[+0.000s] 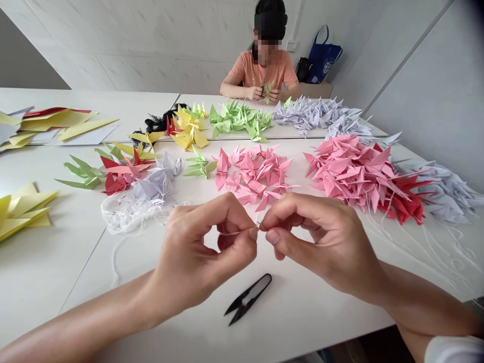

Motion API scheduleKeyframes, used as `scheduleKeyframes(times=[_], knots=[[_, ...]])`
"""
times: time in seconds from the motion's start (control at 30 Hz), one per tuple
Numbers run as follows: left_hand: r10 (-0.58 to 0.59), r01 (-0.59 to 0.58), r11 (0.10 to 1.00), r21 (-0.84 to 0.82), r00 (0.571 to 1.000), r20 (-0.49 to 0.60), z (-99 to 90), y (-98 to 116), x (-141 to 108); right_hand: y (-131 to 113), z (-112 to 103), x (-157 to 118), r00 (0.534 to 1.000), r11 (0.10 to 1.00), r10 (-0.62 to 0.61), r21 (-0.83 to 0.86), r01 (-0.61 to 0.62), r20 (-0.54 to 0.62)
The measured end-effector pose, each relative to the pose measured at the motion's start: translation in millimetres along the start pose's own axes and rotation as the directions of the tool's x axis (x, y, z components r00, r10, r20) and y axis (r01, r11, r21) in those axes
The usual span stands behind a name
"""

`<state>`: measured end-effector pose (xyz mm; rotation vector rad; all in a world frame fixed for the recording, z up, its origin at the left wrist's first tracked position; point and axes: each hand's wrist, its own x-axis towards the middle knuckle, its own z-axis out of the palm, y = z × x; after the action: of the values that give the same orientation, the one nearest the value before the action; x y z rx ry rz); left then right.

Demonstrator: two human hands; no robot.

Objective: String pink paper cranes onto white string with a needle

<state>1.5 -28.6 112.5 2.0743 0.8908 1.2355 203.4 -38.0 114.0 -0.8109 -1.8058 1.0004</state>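
Observation:
My left hand (212, 247) is closed in a pinch, with a white thread (229, 233) running between its thumb and index finger. Close beside it, my right hand (317, 237) pinches a thin, needle-like piece (259, 225), mostly covered by the fingertips. Both sets of fingertips nearly meet above the table. Black thread snips (249, 298) lie on the tabletop below my hands. Just beyond them is a loose group of pink folded paper cranes (260, 171), with a larger pink heap (350, 169) at the right.
A tangle of white string (121, 214) lies left, near mixed cranes (124, 171). Green cranes (240, 118) and pale lilac cranes (321, 113) are farther back. Yellow paper (24, 212) lies left. Across the table (159, 322), a person (264, 73) holds scissors and a green crane.

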Motion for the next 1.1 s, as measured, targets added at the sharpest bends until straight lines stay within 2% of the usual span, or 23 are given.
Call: scheduleKeyframes(times=[0.2, 1.1], knots=[[0.002, -0.002, 1.000, -0.001, 1.000, -0.010, 0.7, -0.1, 0.8, -0.5, -0.6, -0.2, 0.999, 0.999, 0.035, 0.013, -0.035, 0.007], [0.008, -0.008, 1.000, 0.024, 1.000, -0.012, 1.9, -2.8, 2.0, -0.2, 0.7, 2.2, 0.999, 0.999, 0.041, 0.029, -0.041, 0.003]])
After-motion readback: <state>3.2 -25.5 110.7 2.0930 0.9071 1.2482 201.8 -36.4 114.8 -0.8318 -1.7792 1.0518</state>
